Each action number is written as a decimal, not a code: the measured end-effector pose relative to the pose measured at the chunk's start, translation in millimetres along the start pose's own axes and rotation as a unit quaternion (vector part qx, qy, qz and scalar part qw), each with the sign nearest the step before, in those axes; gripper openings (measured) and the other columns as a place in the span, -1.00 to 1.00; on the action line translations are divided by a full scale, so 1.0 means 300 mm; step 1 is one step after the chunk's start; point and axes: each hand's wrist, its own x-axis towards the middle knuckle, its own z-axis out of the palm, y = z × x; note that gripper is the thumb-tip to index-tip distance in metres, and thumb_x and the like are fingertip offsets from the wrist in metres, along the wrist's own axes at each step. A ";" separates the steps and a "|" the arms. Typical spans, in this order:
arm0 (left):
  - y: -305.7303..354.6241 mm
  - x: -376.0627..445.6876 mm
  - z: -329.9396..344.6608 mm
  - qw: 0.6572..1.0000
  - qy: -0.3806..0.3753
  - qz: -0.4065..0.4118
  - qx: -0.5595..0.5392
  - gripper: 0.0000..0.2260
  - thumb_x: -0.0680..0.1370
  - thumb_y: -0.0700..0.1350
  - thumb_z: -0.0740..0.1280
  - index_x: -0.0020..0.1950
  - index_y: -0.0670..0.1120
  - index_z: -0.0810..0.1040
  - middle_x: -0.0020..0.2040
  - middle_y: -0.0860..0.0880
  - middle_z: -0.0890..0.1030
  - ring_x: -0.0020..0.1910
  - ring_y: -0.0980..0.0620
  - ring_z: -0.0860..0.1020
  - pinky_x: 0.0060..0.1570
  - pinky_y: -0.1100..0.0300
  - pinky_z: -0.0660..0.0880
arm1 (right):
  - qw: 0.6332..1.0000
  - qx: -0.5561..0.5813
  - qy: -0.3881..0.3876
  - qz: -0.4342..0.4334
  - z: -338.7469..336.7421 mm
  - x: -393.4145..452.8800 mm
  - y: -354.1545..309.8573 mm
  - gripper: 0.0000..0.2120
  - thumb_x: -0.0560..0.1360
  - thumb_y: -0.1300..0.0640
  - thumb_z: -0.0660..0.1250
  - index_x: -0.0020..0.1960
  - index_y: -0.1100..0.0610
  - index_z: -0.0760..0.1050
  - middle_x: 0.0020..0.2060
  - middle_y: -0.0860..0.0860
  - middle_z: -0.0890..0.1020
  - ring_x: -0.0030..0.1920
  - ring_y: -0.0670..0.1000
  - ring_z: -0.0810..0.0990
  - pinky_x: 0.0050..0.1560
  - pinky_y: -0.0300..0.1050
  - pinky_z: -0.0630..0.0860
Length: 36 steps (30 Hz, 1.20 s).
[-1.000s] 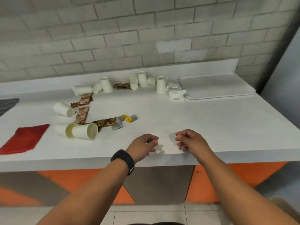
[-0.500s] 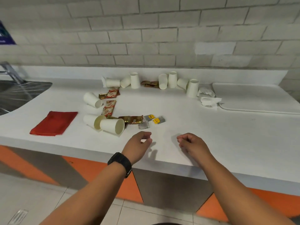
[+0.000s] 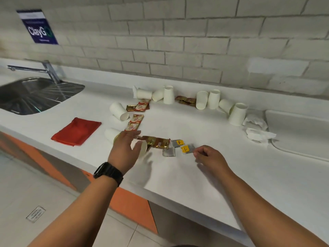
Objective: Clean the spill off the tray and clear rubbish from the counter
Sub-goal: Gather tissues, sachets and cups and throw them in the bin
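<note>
Paper cups, empty and probably very light and easily crushed, are lying scattered among flat foil sachets and tea-bag packets on the white counter; cups are best taken around the wall, the thin sachets pinched at an edge. The left hand is spreading open over a tipped cup at the counter's front, holding nothing. The right hand is curling loosely, its fingertips just beside a packet; contact cannot be told. Crumpled tissues are lying against the pale tray at right; a red cloth is lying near the sink.
</note>
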 end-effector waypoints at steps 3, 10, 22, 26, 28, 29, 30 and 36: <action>-0.066 0.041 -0.012 0.991 0.002 0.025 0.131 -0.57 0.48 0.00 0.39 0.34 -0.02 0.48 0.34 -0.06 0.43 0.33 -0.15 0.36 0.32 0.00 0.28 | 0.998 -0.050 0.002 -0.025 0.002 0.047 -0.009 -0.86 0.50 0.20 0.35 -0.21 0.04 0.57 -0.29 -0.01 0.56 -0.21 0.01 0.54 -0.26 -0.21 0.43; -0.191 0.158 -0.057 0.940 -0.169 0.057 0.293 -0.20 0.35 0.25 0.44 0.50 0.15 0.17 0.55 0.00 0.10 0.54 -0.14 -0.09 0.48 -0.13 0.01 | 0.998 -0.046 0.045 -0.026 0.115 0.126 -0.001 -0.90 0.45 0.18 0.38 -0.21 0.03 0.62 -0.12 0.01 0.62 -0.17 -0.07 0.58 -0.20 -0.27 0.44; -0.287 0.243 0.027 0.913 -0.216 0.249 0.239 -0.36 0.41 0.15 0.41 0.44 0.09 0.29 0.39 0.09 0.39 0.53 -0.08 0.09 0.41 -0.19 -0.28 | 0.886 -0.453 -0.018 -0.092 0.411 0.209 -0.036 -0.38 0.43 -0.02 0.41 0.45 -0.13 0.31 0.49 -0.07 0.27 0.42 0.10 0.25 0.38 -0.05 0.23; -0.322 0.245 0.022 0.944 -0.156 0.247 0.152 -0.39 0.39 0.10 0.42 0.40 0.07 0.34 0.34 0.06 0.45 0.48 -0.09 0.22 0.42 -0.25 -0.11 | 0.853 -0.489 0.065 -0.172 0.435 0.227 0.009 -0.73 0.48 0.11 0.37 0.17 -0.06 0.60 0.18 -0.05 0.61 0.09 0.14 0.50 0.04 -0.02 0.47; -0.334 0.252 0.008 0.951 -0.144 0.245 0.124 -0.37 0.38 0.09 0.43 0.41 0.03 0.34 0.36 0.03 0.44 0.48 -0.09 0.22 0.44 -0.22 -0.10 | 0.833 -0.508 0.108 -0.192 0.427 0.227 0.020 -0.77 0.44 0.22 0.38 0.04 -0.03 0.65 -0.02 -0.05 0.66 -0.09 0.10 0.52 -0.19 -0.05 0.50; -0.335 0.255 0.004 0.953 -0.137 0.247 0.113 -0.36 0.37 0.09 0.44 0.42 0.01 0.35 0.37 0.02 0.44 0.48 -0.10 0.23 0.45 -0.19 -0.12 | 0.824 -0.520 0.119 -0.190 0.419 0.225 0.023 -0.76 0.41 0.26 0.39 -0.01 -0.01 0.65 -0.08 -0.06 0.65 -0.13 0.08 0.51 -0.27 -0.08 0.48; -0.336 0.256 -0.002 0.955 -0.128 0.250 0.100 -0.35 0.37 0.09 0.45 0.42 0.00 0.36 0.37 0.00 0.44 0.48 -0.10 0.23 0.45 -0.15 -0.13 | 0.821 -0.525 0.124 -0.186 0.412 0.224 0.026 -0.75 0.38 0.29 0.40 -0.03 0.00 0.65 -0.12 -0.05 0.63 -0.14 0.08 0.51 -0.29 -0.10 0.47; -0.327 0.271 -0.001 0.957 -0.117 0.259 0.062 -0.34 0.36 0.15 0.47 0.40 0.00 0.37 0.33 0.00 0.48 0.47 -0.10 0.26 0.45 -0.12 -0.08 | 0.887 -0.419 0.128 -0.146 0.390 0.229 0.005 -0.78 0.42 0.34 0.35 -0.02 0.13 0.68 -0.14 0.07 0.62 -0.08 0.12 0.54 -0.13 -0.15 0.35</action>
